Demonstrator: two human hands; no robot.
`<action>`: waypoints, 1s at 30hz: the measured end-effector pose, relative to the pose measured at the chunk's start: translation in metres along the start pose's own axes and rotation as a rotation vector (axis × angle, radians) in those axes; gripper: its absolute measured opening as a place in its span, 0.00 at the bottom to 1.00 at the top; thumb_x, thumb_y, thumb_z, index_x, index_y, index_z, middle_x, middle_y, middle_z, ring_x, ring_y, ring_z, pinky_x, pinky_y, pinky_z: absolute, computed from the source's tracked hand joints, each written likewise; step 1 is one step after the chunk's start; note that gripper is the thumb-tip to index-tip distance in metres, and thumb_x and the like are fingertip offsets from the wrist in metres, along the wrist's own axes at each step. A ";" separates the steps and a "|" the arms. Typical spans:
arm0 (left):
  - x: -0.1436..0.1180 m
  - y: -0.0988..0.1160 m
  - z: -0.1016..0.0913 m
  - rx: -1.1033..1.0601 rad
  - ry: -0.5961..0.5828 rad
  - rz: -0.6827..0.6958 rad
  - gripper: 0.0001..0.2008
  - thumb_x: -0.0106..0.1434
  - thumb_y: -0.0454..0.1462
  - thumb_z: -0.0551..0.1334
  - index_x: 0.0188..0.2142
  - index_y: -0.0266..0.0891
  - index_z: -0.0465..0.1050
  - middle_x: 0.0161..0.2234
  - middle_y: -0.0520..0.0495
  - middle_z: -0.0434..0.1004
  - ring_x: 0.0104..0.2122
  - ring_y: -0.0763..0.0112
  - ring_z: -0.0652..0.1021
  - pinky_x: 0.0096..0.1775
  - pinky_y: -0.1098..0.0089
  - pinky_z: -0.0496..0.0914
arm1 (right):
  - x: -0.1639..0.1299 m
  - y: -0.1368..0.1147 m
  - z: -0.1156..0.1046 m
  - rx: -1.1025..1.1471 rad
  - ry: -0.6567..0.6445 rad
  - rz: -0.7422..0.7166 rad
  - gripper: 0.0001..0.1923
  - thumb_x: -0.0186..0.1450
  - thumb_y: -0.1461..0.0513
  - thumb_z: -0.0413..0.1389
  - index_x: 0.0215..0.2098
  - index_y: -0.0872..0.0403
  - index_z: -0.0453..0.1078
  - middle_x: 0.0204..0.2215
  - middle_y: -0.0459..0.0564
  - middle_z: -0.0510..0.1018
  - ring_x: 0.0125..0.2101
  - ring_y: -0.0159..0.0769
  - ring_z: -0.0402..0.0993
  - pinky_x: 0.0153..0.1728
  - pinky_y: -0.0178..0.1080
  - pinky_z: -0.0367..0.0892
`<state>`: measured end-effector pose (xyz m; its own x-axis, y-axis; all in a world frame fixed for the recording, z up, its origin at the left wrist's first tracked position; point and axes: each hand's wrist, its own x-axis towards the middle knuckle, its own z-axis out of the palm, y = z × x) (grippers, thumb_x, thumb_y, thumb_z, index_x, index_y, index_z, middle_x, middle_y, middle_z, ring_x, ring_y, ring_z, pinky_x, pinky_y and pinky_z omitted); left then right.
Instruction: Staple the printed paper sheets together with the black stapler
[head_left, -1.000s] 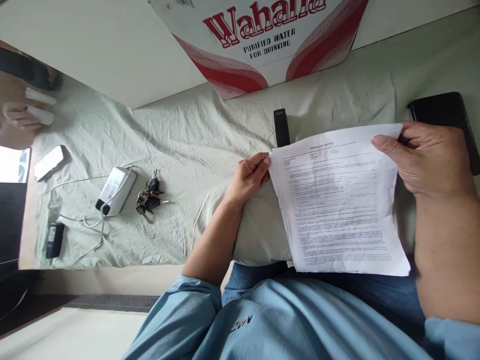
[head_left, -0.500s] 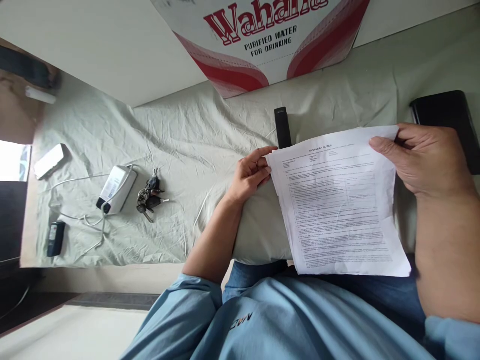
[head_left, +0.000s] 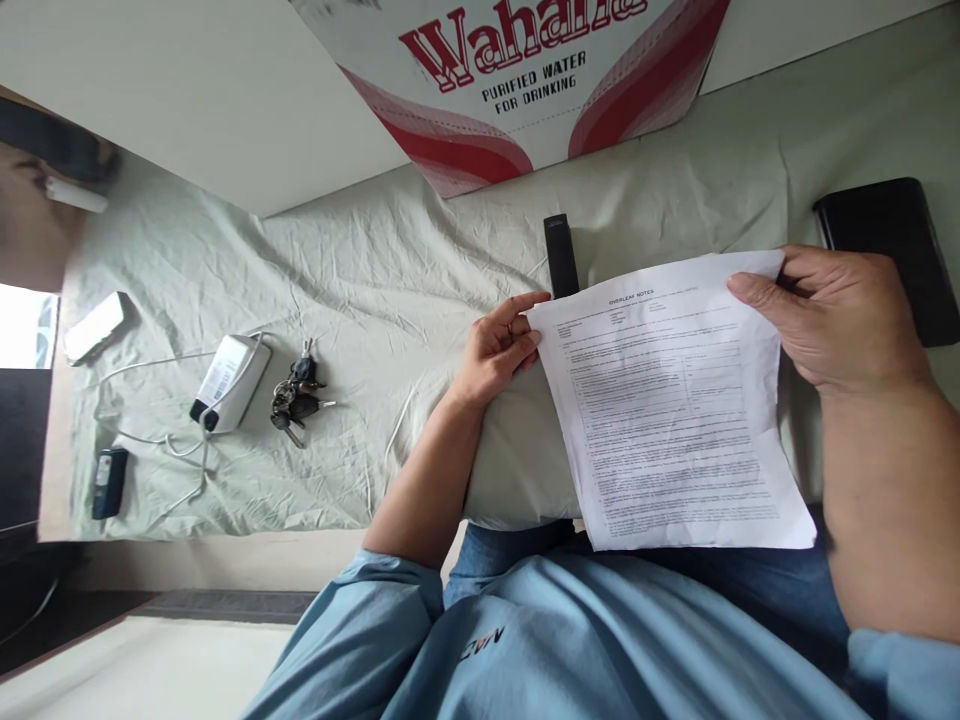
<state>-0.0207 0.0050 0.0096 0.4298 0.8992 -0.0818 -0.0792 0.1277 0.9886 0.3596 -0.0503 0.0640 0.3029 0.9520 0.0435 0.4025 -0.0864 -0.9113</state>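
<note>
I hold the paper, a printed sheet or a thin stack of sheets, over a pillow that lies on my lap. My right hand grips the top right corner of the paper: the thumb lies flat on the printed side and the other fingers are closed behind it, so I only see them curled at the edge. My left hand is at the top left corner of the paper. Half a second before now its fingers opened, and now they are loosely bent and a little spread, the tips touching the paper edge but not pinching it as they did one second ago. The paper itself has shifted only slightly, toward the left. I judge that the right hand carries the paper now, and the left hand only feels along the edge of the sheets.

Just behind the top edge of the paper a slim black remote lies on the wrinkled sheet. To the right of the paper, behind my right hand, there is a black flat case. Well apart to the left of the paper I see keys, a white charger with its cable, and farther left a small dark device. Above the paper a water carton leans against the wall; I cannot see inside it. No open container is in view.
</note>
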 end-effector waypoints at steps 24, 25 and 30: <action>0.004 0.003 0.007 0.097 0.130 0.097 0.33 0.77 0.70 0.78 0.42 0.44 0.89 0.18 0.56 0.79 0.13 0.77 0.73 0.16 0.74 0.59 | 0.002 0.005 0.014 0.041 0.188 -0.080 0.27 0.60 0.36 0.87 0.37 0.46 0.91 0.31 0.45 0.89 0.31 0.38 0.79 0.35 0.45 0.71; 0.004 0.002 0.007 0.087 0.132 0.100 0.33 0.76 0.71 0.78 0.42 0.44 0.89 0.19 0.56 0.79 0.14 0.77 0.74 0.16 0.74 0.59 | 0.002 0.005 0.015 0.052 0.188 -0.074 0.27 0.60 0.36 0.87 0.37 0.46 0.91 0.30 0.45 0.88 0.31 0.38 0.79 0.35 0.45 0.71; 0.003 0.004 0.007 0.083 0.112 0.090 0.35 0.76 0.72 0.77 0.43 0.42 0.91 0.20 0.54 0.80 0.15 0.77 0.75 0.17 0.74 0.60 | 0.000 0.004 0.018 0.136 0.164 -0.048 0.25 0.59 0.41 0.89 0.35 0.47 0.91 0.29 0.44 0.87 0.30 0.34 0.77 0.35 0.44 0.68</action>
<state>-0.0134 0.0052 0.0137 0.3213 0.9470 -0.0010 -0.0361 0.0133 0.9993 0.3454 -0.0450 0.0529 0.4267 0.8928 0.1442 0.3034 0.0089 -0.9528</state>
